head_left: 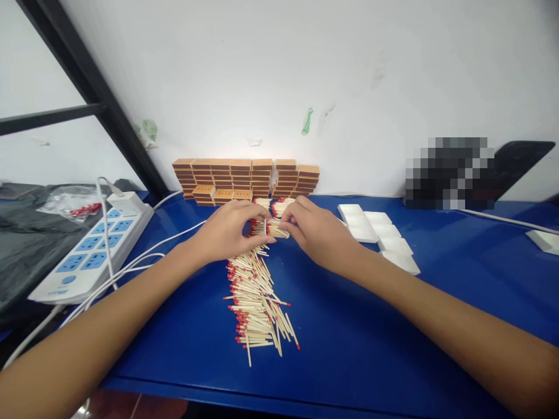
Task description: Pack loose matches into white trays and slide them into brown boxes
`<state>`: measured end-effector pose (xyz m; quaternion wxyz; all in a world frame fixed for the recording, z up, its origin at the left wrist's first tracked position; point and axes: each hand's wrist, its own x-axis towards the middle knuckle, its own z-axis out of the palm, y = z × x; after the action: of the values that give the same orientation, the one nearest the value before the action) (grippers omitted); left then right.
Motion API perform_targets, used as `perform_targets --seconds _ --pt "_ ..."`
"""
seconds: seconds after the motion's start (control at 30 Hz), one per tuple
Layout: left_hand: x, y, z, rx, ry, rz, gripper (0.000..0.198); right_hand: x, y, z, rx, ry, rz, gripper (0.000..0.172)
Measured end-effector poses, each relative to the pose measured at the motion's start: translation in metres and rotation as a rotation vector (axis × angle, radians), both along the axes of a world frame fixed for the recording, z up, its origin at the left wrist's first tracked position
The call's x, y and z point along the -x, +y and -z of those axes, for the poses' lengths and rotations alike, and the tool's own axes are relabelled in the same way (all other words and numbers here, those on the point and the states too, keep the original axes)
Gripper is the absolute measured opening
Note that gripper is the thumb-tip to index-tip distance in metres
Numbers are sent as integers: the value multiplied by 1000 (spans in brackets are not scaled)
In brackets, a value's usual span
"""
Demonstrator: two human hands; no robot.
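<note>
My left hand [233, 230] grips the left end of a small white matchbox tray [265, 227] between thumb and fingers. Inside the tray lie red-tipped matches [275, 227]. Fingers pinched together, my right hand [321, 235] is at the tray's right end, on the matches there; its fingertips are partly hidden. Below the hands a long heap of loose matches [255, 297] spreads toward the front of the blue table [349, 337]. Just behind the hands, more matches [282, 206] lie in small groups, partly covered by my fingers.
Stacked matchboxes [222, 174] line the wall. Several white trays [378, 230] lie overlapping at the right. A power strip [96, 244] with white cables [144, 256] occupies the left, beside a black bag [26, 233]. A dark, partly pixelated object [515, 169] leans on the wall.
</note>
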<state>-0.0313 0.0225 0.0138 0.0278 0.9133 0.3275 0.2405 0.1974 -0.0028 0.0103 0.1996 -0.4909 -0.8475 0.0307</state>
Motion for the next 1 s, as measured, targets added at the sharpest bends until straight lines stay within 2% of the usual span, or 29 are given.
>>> perform_targets --seconds 0.27,0.5,0.7,1.0 --pt "4 4 2 -49 -21 -54 43 1 -4 -2 -108 139 -33 11" --pt "9 10 6 -116 12 -174 42 13 -22 1 159 137 -189 6" --pt "9 10 6 -113 36 -151 40 23 -39 5 247 114 -135 4" --pt "10 10 6 -114 43 -155 42 17 -36 1 295 3 -69 8"
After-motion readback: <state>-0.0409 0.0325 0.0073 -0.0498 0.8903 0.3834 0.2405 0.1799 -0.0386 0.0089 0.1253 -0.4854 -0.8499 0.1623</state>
